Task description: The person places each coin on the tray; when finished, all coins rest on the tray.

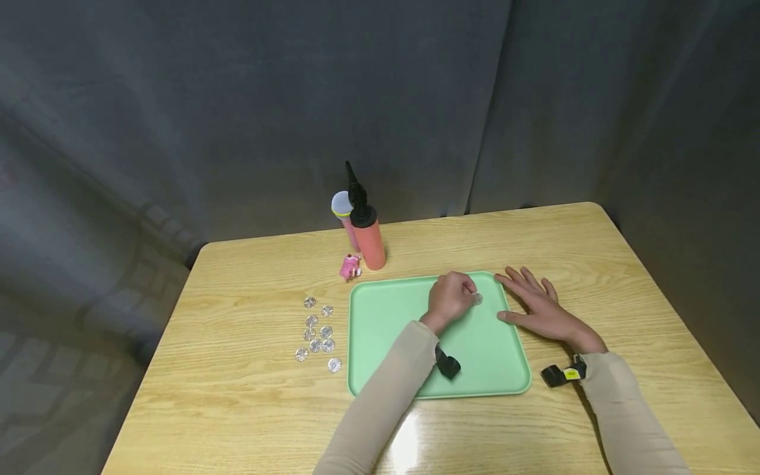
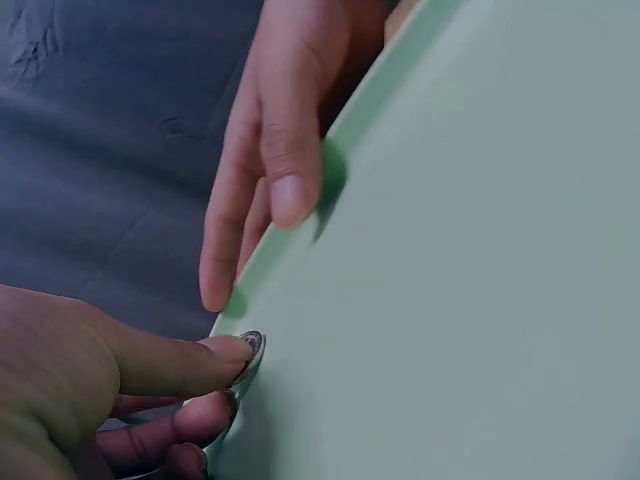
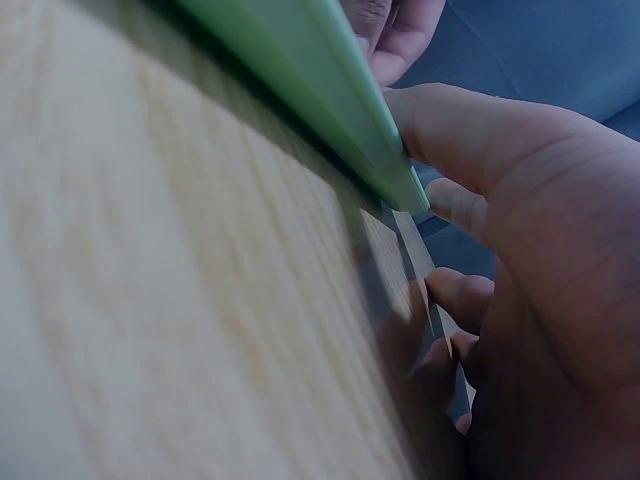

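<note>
Left hand pinches shiny silver round disc over rectangular mint-green tray; right hand spread alongside. Likely placing; next needs release.

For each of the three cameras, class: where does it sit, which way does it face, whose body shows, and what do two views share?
Head: worn on the head, facing forward and down at the light wooden table and pale green rectangular tray; beige fabric sleeves, left hand and right hand show.
Left wrist: looks across the tray; the left hand pinches a shiny round silver disc, the right hand beyond.
Right wrist: looks along the table past the tray's edge; right hand large, left hand partly visible.
Shared: both wrist views show the tray and both hands.
</note>
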